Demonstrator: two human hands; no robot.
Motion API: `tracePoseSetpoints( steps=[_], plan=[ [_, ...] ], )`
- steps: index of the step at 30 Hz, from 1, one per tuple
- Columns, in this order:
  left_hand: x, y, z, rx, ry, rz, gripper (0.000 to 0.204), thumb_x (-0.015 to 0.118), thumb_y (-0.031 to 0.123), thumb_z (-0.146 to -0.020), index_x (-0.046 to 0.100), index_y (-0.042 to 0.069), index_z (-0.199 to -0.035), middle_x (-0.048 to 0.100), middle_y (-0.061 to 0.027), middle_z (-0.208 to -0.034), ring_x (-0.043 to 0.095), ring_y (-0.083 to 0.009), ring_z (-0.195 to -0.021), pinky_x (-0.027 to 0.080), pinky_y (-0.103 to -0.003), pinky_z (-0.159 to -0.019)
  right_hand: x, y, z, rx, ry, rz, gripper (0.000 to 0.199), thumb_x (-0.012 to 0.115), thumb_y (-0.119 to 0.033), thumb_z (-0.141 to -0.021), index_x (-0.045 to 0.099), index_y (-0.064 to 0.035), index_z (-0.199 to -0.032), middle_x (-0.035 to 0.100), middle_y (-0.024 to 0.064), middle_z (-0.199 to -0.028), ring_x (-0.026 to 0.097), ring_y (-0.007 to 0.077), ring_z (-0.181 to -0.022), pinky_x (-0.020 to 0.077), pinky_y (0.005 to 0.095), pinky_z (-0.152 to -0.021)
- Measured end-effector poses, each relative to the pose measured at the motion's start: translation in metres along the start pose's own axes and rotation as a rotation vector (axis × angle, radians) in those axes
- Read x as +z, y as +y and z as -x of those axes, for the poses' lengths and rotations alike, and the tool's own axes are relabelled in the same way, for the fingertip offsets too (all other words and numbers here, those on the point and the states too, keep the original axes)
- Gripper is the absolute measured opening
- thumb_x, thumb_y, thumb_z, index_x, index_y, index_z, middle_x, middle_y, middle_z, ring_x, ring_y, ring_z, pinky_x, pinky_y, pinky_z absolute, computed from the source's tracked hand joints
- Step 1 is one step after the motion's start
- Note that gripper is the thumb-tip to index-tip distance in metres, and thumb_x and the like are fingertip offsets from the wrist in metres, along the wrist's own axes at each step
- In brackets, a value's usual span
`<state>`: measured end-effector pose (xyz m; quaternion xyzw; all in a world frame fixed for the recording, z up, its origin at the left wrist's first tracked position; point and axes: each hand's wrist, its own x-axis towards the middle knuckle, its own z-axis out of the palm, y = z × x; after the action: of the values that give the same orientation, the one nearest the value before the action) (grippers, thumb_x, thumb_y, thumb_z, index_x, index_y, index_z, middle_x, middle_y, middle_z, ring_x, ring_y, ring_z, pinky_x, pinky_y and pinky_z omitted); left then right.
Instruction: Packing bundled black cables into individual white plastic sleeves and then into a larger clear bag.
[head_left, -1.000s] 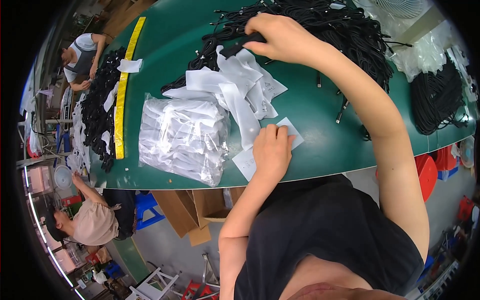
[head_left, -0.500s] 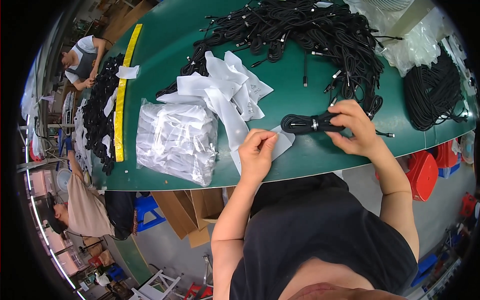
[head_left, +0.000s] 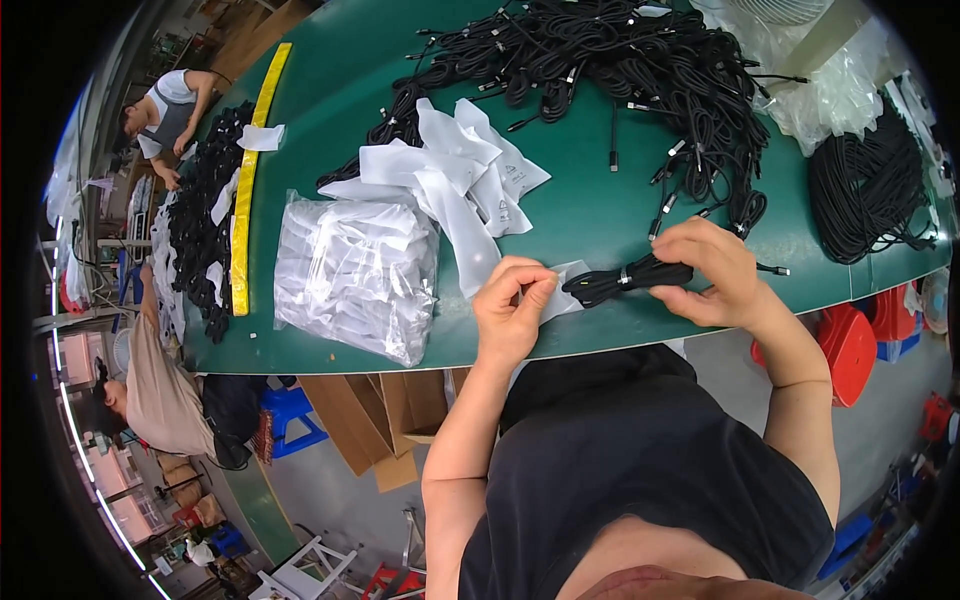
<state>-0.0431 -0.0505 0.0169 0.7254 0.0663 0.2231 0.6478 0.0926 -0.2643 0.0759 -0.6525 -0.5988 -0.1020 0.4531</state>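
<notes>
My right hand (head_left: 712,272) grips a coiled black cable (head_left: 606,284) by its right end, thumb below and fingers above. A shiny tie wraps the middle of the bundle. Pinched between the thumb and fingers of my left hand (head_left: 513,308) is a frosted white plastic bag (head_left: 560,303). The left end of the cable coil lies at the bag's edge; whether it is inside, I cannot tell. Just beyond my left hand is a loose pile of similar flat bags (head_left: 455,185).
A clear plastic pack of white bags (head_left: 355,275) lies at left on the green table (head_left: 330,120). Tangled black cables (head_left: 600,50) heap along the far side, and a large cable coil (head_left: 868,185) sits at right. Yellow tape (head_left: 243,230) separates a co-worker's cable pile (head_left: 200,215).
The cable bundle has tilted and looks narrower, its left end slightly lower against the bag. The bag in my left hand has shifted. At far left, a co-worker's hands have moved apart.
</notes>
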Motion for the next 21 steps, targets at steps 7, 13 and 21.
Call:
tracePoseSetpoints(
  steps=[7,13,21],
  plan=[
    [0.0,0.002,0.0,0.045,0.03,0.04,0.004,0.066,0.004,-0.081,0.064,0.001,-0.084,0.055,-0.0042,-0.091,0.049,-0.0098,-0.074,0.04,-0.021,-0.062,0.01,-0.013,-0.017,0.092,-0.021,0.046,0.034,0.078,-0.008,-0.064,0.06,-0.0002,-0.091,0.058,0.0102,-0.078,0.057,0.0235,-0.064,0.0458,0.0305,-0.052],
    [0.005,0.019,-0.004,0.096,0.001,0.078,0.005,0.065,0.005,-0.082,0.062,0.002,-0.086,0.053,-0.006,-0.098,0.051,-0.0126,-0.083,0.041,-0.023,-0.069,0.019,-0.019,-0.039,0.012,-0.089,0.094,0.039,0.079,-0.016,-0.064,0.061,-0.0017,-0.096,0.056,0.0087,-0.083,0.056,0.0222,-0.066,0.0454,0.0305,-0.053],
    [0.006,0.045,-0.011,0.144,-0.083,0.143,0.002,0.058,0.005,-0.087,0.056,0.004,-0.088,0.051,-0.0063,-0.103,0.049,-0.0097,-0.076,0.042,-0.023,-0.064,0.033,-0.026,-0.058,0.033,-0.111,0.071,0.048,0.076,-0.03,-0.069,0.058,-0.0007,-0.102,0.058,0.0098,-0.085,0.058,0.0214,-0.069,0.0462,0.0289,-0.053]
  ],
)
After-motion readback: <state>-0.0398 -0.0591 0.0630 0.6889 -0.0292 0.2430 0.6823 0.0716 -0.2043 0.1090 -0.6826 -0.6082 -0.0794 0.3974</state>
